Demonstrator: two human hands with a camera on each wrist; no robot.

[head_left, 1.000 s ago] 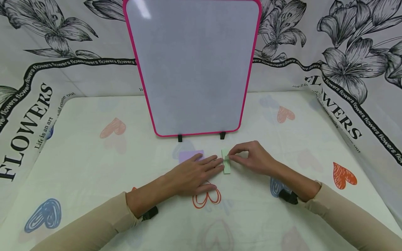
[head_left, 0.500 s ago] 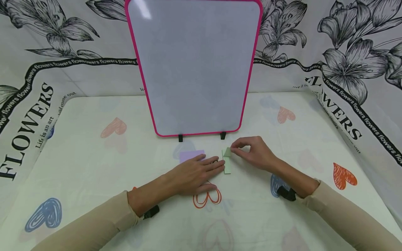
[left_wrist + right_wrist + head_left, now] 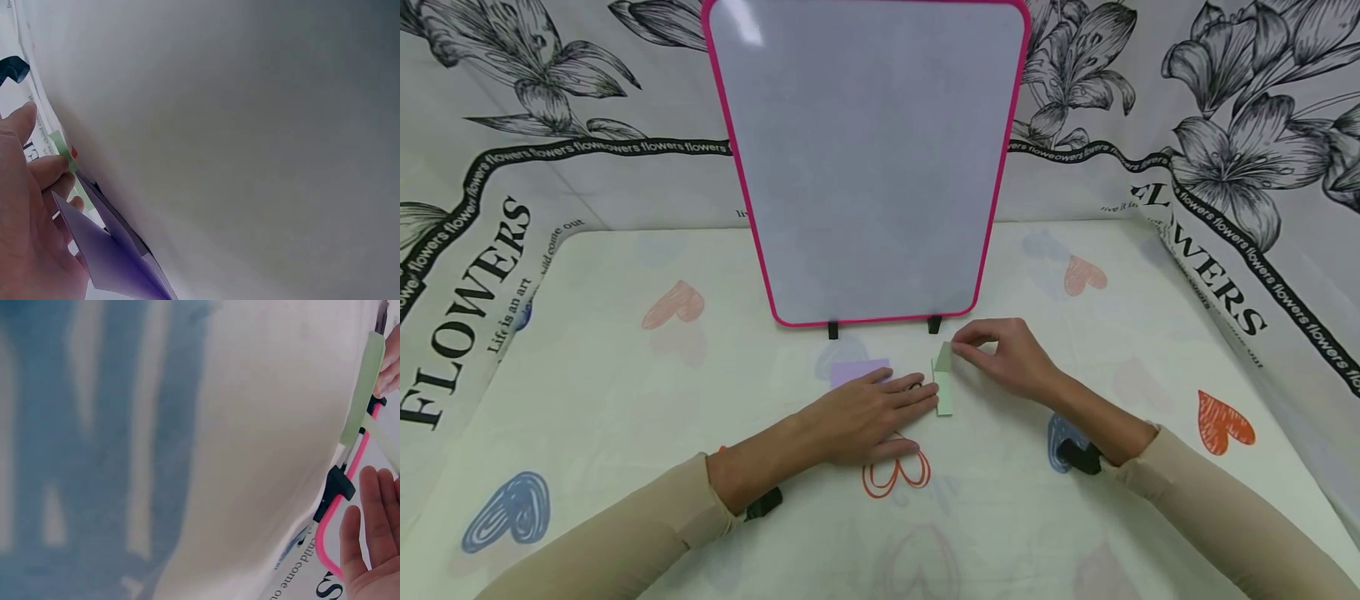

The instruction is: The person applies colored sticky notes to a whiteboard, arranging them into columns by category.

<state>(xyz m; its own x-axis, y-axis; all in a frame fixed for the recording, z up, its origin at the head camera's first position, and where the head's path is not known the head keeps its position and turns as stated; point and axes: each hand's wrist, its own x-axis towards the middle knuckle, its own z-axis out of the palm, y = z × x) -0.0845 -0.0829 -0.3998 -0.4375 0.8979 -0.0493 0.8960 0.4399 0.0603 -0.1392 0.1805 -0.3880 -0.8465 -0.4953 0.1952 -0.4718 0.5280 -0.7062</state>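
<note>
A pale green paper strip (image 3: 944, 402) lies on the table, its far end lifted as a darker green flap (image 3: 943, 358). My right hand (image 3: 1011, 358) pinches the edge of that flap between thumb and forefinger; the right wrist view shows the green strip (image 3: 365, 387) rising from the cloth. My left hand (image 3: 865, 421) lies palm down with straight fingers, the fingertips on the strip's left edge. Partly under this hand is a purple paper (image 3: 853, 371). From the left wrist, the purple paper (image 3: 106, 250) appears folded or layered, its edges raised beneath the palm.
Behind the papers stands a whiteboard (image 3: 865, 167) in a pink frame, on small black feet (image 3: 832, 330). White cloth printed with hearts (image 3: 1223, 422) covers the table. A flower-print cloth (image 3: 1247, 158) hangs at the back and sides.
My right hand has moved away from me, toward the whiteboard, drawing the green flap out longer. The left hand stays in place on the purple paper and the strip's edge.
</note>
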